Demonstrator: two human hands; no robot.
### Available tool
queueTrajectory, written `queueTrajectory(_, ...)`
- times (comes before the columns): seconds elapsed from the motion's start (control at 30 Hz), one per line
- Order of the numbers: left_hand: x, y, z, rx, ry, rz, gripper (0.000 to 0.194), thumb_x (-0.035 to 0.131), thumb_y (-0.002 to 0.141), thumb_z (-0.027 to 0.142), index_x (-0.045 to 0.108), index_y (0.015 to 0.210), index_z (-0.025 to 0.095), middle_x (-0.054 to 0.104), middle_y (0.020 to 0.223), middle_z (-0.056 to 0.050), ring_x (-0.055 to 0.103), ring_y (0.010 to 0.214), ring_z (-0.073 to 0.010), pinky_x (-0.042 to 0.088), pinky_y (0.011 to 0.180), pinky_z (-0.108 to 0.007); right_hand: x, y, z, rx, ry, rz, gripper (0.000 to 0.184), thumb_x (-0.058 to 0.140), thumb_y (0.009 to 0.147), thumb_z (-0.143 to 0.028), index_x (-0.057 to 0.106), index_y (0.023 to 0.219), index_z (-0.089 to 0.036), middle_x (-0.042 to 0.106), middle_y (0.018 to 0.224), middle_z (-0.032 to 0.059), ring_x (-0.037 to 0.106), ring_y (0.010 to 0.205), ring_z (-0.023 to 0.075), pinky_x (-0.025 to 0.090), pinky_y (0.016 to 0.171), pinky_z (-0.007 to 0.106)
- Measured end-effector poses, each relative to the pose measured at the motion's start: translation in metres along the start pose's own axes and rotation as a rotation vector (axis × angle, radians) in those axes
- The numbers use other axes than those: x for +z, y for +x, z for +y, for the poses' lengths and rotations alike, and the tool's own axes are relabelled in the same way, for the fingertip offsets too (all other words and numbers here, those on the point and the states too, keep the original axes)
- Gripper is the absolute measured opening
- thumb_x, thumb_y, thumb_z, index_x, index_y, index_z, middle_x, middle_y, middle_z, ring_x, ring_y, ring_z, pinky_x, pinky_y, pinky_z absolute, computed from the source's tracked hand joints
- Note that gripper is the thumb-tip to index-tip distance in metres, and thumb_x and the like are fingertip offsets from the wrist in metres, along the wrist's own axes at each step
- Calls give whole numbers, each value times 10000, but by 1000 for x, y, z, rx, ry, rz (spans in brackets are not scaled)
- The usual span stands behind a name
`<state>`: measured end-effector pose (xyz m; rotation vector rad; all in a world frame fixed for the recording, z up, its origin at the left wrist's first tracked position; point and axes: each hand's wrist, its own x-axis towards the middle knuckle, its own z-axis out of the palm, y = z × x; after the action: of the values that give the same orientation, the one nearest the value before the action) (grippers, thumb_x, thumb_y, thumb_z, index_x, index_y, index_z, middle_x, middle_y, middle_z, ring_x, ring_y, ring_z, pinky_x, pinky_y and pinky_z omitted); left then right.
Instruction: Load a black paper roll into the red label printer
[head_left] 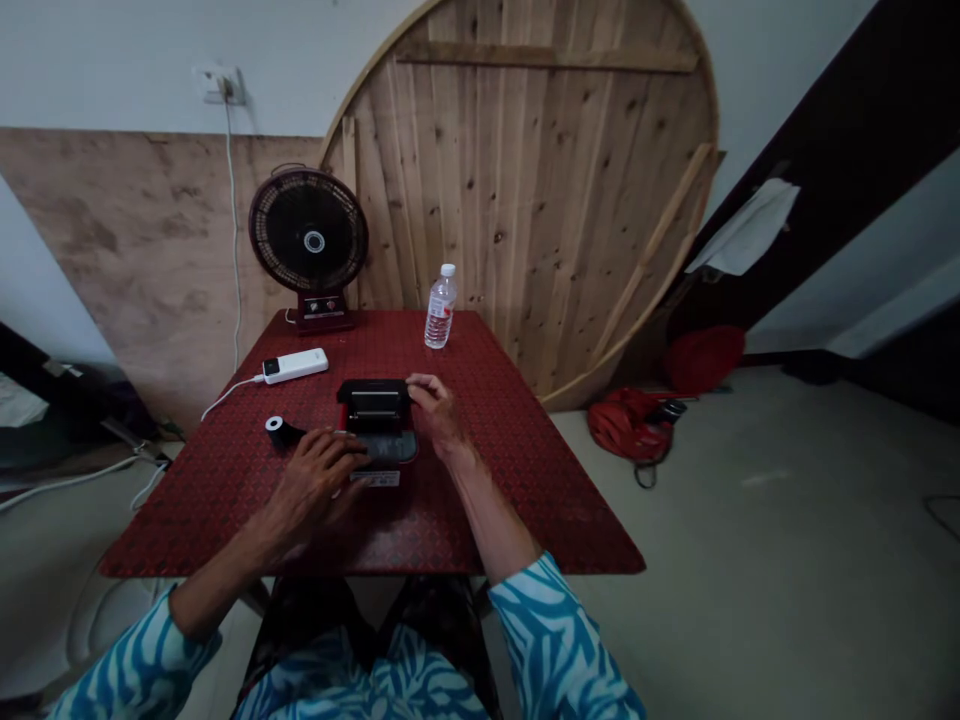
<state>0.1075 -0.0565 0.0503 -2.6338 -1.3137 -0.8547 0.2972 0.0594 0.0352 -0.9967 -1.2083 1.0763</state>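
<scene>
Red table (547, 490), raised lid (375, 385)

What seems to be a small printer (409, 449) is set on the table near its front edge, a little left of the middle, with a label (375, 479) turned toward the person. It is presumably placed there so that it can be reached by both hands without stretching. The lid stands up at the back and the hollow below is exposed.

By the right hand (441, 418), the right corner of the lid is held between thumb and forefinger, the grip nearly closed; the lid is probably steadied this way. The left hand (319, 468) is laid over the printer's left front edge, its fingers loosely bent and reaching toward the hollow. The body may be braced by it, but whether anything is gripped beneath those fingers cannot be told.

Just left of the left hand, a roll (281, 433) with a white end is laid on its side, perhaps put there to be within easy reach. Farther back, a power bank (300, 366) is laid flat, with a cable (229, 394) run from it over the left edge. A fan (308, 240) is stood at the back left and a bottle (440, 308) upright at the back right; both are likely set there so that the front is left to the hands.
</scene>
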Motion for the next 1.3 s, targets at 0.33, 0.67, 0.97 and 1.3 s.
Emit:
queueTrajectory(0.33, 7, 16, -20, -614, -658, 299, 292, 545, 843, 378, 622, 1075, 217, 660, 1099, -77, 602, 1005, -220, 448, 878, -364, -2, -39, 19, 102, 117, -1, 368, 584, 657, -300, 633, 1015, -233, 663, 1047, 32, 594, 991, 208, 468, 876, 349)
queueTrajectory(0.67, 31, 37, -27, -948, -1288, 405, 580, 669, 589, 203, 550, 1157, 202, 643, 1160, -73, 630, 988, -203, 494, 794, -284, -1, -39, 19, 69, 71, -29, 418, 520, 701, -263, 603, 1111, -250, 660, 1098, 32, 602, 1003, 201, 487, 872, 346)
queueTrajectory(0.97, 32, 26, -22, -962, -1512, 355, 571, 625, 636, 187, 547, 1201, 194, 687, 1024, -47, 655, 773, -148, 503, 660, -243, 8, -48, 25, 55, 74, 53, 423, 479, 792, -323, 563, 1199, -242, 628, 1180, 43, 551, 1125, 199, 435, 963, 364)
queueTrajectory(1.3, 28, 24, -18, -935, -1499, 358, 582, 553, 582, 114, 553, 1161, 173, 674, 1069, -75, 666, 834, -191, 521, 674, -283, 15, -73, 52, 106, 84, 200, 479, 359, 870, -496, 529, 1219, -216, 618, 1207, 67, 563, 1113, 185, 447, 906, 319)
